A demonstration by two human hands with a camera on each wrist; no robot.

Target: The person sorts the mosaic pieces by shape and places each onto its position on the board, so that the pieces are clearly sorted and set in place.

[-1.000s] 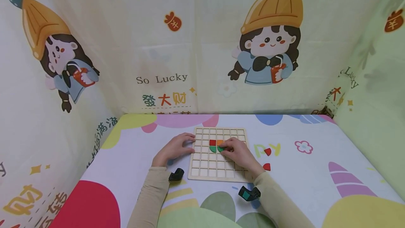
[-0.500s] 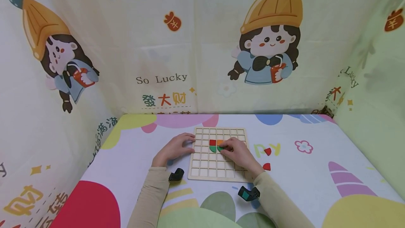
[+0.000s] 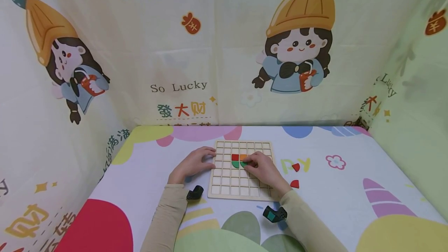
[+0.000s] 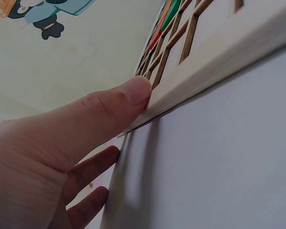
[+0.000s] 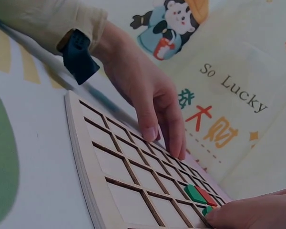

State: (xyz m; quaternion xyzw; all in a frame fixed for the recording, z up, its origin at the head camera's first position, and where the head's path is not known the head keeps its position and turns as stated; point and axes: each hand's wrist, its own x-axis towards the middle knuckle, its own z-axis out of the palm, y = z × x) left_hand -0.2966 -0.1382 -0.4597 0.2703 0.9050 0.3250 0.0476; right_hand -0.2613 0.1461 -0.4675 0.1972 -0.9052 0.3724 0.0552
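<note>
A wooden grid board (image 3: 241, 198) lies on the table. Near its middle are a red square piece (image 3: 235, 157) and an orange piece (image 3: 243, 157), with a green quarter-circle (image 3: 235, 164) just below the red one. My right hand (image 3: 263, 168) pinches a second green piece (image 3: 243, 164) at the cell beside it; the fingertips partly cover it, and in the right wrist view the thumb touches its edge. My left hand (image 3: 192, 162) rests against the board's left edge, its thumb (image 4: 136, 90) on the rim and its fingers loosely extended.
Two red quarter-shaped pieces, one farther back (image 3: 296, 167) and one nearer (image 3: 295, 184), lie on the patterned tablecloth right of the board. Printed cloth walls (image 3: 231, 61) stand behind and at both sides. Both wrists wear small black devices (image 3: 195, 193).
</note>
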